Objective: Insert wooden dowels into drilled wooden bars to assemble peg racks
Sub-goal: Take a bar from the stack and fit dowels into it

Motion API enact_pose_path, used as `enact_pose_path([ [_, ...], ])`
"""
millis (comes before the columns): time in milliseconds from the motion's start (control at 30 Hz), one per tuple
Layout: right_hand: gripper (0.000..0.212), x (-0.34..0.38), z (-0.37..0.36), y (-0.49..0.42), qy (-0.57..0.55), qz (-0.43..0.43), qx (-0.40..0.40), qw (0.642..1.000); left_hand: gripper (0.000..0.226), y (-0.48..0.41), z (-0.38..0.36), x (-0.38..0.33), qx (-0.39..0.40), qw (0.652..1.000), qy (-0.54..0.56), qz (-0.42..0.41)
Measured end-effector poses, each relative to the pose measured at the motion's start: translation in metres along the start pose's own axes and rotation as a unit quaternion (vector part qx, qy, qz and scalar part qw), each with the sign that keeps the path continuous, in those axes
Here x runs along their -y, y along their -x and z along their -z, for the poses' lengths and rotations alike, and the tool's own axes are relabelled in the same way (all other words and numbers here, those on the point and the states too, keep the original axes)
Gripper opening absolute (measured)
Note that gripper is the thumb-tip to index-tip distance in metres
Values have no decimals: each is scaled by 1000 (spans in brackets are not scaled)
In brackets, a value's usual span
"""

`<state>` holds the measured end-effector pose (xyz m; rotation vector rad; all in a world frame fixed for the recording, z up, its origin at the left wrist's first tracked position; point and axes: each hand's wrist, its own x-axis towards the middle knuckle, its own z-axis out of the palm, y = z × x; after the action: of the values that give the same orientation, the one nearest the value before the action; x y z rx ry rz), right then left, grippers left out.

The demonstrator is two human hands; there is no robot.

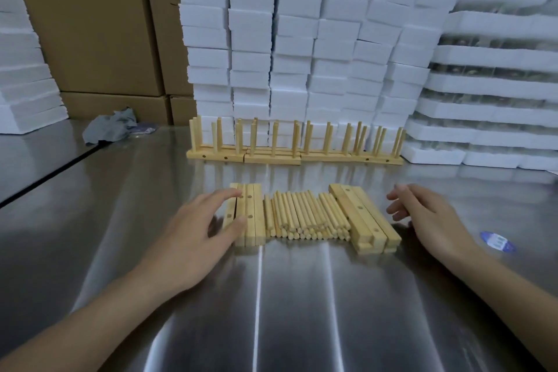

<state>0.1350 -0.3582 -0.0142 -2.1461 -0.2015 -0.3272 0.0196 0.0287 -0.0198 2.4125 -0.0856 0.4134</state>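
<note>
Steel table (302,296). Dowels (305,214) lie in a loose pile at centre, side by side, ends toward the person. Left bars (252,214) touch the pile on one side, right bars (362,214) on the other, drilled holes facing up. Left hand (199,229) is relaxed and spread, fingertips and thumb resting on the left bars, no grasp. Right hand (428,217) hovers just beside the right bars, fingers loosely bent, holding nothing. Racks (293,148) stand in a row farther back, pegs upright, against foam blocks (302,39). Boxes (99,24) and rag (110,127) far left; sticker (496,240) near the right wrist.
</note>
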Motion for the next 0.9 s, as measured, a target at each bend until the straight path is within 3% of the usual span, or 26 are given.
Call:
enact_pose_path([
  [267, 33, 9, -6, 10, 36, 65, 54, 996, 52, 10, 6, -5, 11, 999, 31, 6],
  [467, 30, 12, -6, 13, 52, 80, 58, 994, 76, 12, 10, -3, 45, 999, -19, 5],
  [900, 26, 11, -8, 15, 102, 109, 59, 987, 64, 6, 8, 5, 12, 999, -42, -14],
])
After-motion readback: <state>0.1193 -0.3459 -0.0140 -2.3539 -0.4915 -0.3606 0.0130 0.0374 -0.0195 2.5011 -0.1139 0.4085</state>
